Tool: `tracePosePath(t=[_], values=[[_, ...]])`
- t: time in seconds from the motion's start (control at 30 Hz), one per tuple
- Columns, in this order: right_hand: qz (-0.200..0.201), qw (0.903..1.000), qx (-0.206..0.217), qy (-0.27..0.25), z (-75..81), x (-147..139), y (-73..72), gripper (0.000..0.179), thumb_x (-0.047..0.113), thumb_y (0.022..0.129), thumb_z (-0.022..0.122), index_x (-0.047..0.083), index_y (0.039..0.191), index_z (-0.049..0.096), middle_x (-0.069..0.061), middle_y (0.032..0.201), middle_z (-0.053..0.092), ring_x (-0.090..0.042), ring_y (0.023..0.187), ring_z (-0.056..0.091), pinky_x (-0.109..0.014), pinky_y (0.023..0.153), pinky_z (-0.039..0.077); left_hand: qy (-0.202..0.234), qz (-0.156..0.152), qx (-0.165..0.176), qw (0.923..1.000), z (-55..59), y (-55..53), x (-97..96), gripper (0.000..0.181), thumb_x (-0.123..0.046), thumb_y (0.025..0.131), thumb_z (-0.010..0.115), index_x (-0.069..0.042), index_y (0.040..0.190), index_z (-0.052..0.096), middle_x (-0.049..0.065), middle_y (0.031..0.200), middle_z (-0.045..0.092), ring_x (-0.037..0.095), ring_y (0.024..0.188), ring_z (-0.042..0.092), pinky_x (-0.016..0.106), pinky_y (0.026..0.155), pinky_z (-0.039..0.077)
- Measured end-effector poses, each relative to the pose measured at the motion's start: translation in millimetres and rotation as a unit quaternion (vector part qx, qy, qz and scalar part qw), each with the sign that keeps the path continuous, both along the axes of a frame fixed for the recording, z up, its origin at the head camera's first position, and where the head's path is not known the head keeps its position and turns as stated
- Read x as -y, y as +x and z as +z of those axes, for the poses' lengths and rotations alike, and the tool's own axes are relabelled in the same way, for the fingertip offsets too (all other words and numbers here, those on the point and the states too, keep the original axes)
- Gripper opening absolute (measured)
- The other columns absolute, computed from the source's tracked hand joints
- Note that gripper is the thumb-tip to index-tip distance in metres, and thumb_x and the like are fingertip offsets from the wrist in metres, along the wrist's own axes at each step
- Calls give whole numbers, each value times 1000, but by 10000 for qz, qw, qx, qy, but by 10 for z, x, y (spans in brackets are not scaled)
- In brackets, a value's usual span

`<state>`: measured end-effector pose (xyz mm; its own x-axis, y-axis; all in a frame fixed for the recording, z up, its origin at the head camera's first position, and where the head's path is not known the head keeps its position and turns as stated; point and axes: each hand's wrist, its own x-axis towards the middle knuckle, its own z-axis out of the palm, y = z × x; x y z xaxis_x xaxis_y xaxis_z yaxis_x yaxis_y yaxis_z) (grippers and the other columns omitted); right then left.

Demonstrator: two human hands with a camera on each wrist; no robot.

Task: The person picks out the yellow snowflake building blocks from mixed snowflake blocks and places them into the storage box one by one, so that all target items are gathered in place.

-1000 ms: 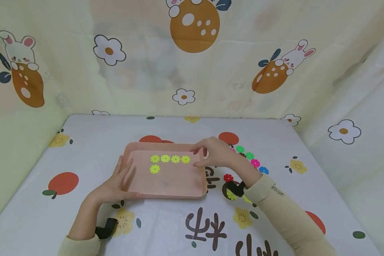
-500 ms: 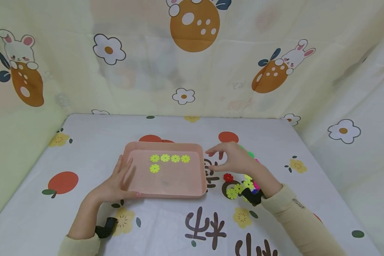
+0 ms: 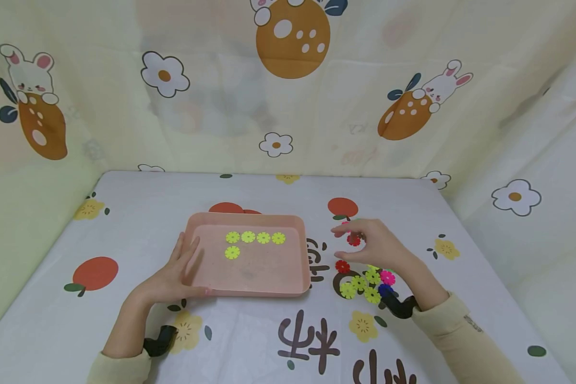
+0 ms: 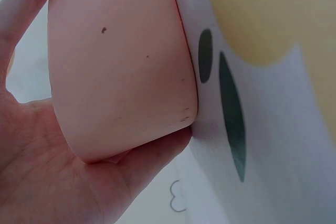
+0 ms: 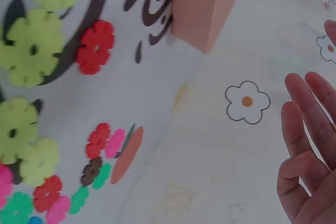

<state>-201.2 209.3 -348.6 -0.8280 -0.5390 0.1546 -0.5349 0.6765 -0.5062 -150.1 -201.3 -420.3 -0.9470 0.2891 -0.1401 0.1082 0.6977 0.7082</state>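
Note:
A pink rectangular tray lies on the table. In it are several yellow-green, flower-shaped notched discs, most in a row near the far side and one below the row's left end. My left hand holds the tray's left end, fingers over the left rim and thumb at the near edge; the left wrist view shows the palm around the tray's corner. Right of the tray, my right hand hovers with fingers parted and nothing between them. It partly hides loose discs; a red disc lies below its thumb.
Loose yellow-green discs lie to the right of the tray, with a pink disc and a blue one beside them. Red, pink, brown and green discs show in the right wrist view. A printed curtain stands behind the table.
My right hand has moved from the tray's right end over to the loose discs on the right. The left hand, the tray and the discs in it stay put.

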Motion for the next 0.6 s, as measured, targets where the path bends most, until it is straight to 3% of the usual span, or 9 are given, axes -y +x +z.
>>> tracePosePath(t=[0.23, 0.6], values=[[-265, 9993, 146, 215, -164, -137, 89, 44, 24, 69, 80, 11, 109, 67, 1, 102, 66, -14, 81, 53, -28, 63, 47, 47, -18, 20, 10000, 0, 0, 9, 117, -45, 64, 79, -10, 148, 6, 18, 148, -20, 48, 133, -1, 67, 94, 21], [-407, 9937, 827, 641, -379, -200, 222, 41, 26, 69, 80, 8, 103, 68, -4, 98, 66, -21, 81, 54, -27, 59, 46, 35, -4, -8, 10000, -14, 5, 5, 117, -46, 64, 79, -11, 148, 4, 18, 149, -19, 47, 133, -2, 67, 95, 21]])
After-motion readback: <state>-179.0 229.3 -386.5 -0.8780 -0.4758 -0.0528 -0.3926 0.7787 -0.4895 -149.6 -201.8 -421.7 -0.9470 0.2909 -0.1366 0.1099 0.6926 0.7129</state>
